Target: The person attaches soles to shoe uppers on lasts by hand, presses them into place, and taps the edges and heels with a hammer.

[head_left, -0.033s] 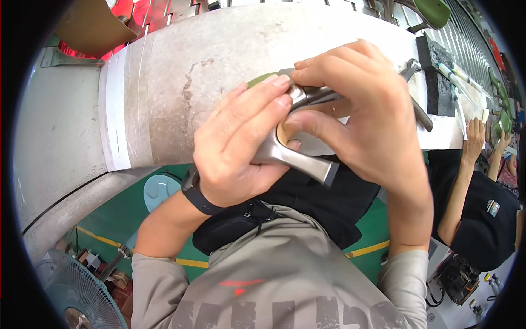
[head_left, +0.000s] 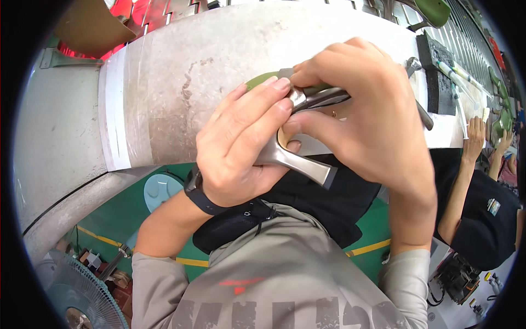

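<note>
Hands close together: left hand (head_left: 235, 151) and right hand (head_left: 367, 115) both clenched around rigid, smooth metal tool (head_left: 298, 159) with green grip; likely weighty, best gripped along handle.

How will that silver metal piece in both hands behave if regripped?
The silver metal piece looks rigid and probably heavy for its size. Its smooth sheen suggests it may slip. The left hand and right hand both pinch it.

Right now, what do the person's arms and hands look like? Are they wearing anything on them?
Both hands are bare, with no gloves. The left hand has a black band like a watch strap around its wrist. The right hand wears nothing. Grey sleeves are pushed up near the elbows: the left sleeve and the right sleeve.
</note>
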`<state>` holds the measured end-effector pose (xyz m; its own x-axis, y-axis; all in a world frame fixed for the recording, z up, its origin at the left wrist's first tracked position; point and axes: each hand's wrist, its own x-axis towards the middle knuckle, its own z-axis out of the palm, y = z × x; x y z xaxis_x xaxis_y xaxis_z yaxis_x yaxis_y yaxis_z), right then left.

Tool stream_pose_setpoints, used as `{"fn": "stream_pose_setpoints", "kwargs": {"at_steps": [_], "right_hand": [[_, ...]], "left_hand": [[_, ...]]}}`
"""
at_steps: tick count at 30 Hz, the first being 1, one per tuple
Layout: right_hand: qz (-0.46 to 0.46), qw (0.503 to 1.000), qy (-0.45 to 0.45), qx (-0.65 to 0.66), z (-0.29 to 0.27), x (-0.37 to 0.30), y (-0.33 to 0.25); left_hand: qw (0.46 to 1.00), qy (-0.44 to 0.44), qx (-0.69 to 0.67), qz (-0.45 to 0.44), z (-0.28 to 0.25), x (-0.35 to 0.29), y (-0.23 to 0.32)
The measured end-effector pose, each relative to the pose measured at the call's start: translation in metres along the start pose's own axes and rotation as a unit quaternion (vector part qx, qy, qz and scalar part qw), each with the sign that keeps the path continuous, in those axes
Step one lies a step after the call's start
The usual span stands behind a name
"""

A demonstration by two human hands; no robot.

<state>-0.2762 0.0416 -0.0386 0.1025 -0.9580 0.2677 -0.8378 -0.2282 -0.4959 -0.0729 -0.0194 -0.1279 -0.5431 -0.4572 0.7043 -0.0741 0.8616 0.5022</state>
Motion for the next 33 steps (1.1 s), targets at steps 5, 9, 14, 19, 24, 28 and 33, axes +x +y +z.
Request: {"fn": "stream_pose_setpoints", "kwargs": {"at_steps": [5, 9, 14, 19, 24, 28, 33], "right_hand": [[0.074, 0.992, -0.092, 0.035, -0.009, 0.005, 0.008], [-0.168, 0.974, 0.152, -0.015, 0.005, -0.016, 0.054], [-0.214, 0.962, 0.156, -0.065, 0.026, -0.022, 0.084], [-0.214, 0.961, 0.167, -0.062, 0.026, -0.023, 0.07], [-0.221, 0.958, 0.154, -0.101, 0.022, -0.027, 0.07], [-0.175, 0.977, 0.078, -0.095, 0.008, -0.026, 0.056], [-0.028, 0.995, 0.03, -0.09, -0.006, -0.022, 0.028]], "left_hand": [[0.999, 0.007, 0.035, -0.012, 0.011, -0.006, 0.009], [0.992, -0.119, 0.038, -0.035, -0.001, 0.014, 0.014], [0.989, -0.143, 0.042, -0.023, 0.001, 0.014, 0.011], [0.99, -0.126, 0.058, -0.005, 0.002, 0.014, 0.011], [0.984, -0.161, 0.068, 0.019, 0.001, 0.014, 0.008], [0.982, -0.162, 0.085, 0.049, 0.003, 0.01, 0.004], [0.99, -0.092, 0.091, 0.053, 0.019, -0.001, 0.006]]}}
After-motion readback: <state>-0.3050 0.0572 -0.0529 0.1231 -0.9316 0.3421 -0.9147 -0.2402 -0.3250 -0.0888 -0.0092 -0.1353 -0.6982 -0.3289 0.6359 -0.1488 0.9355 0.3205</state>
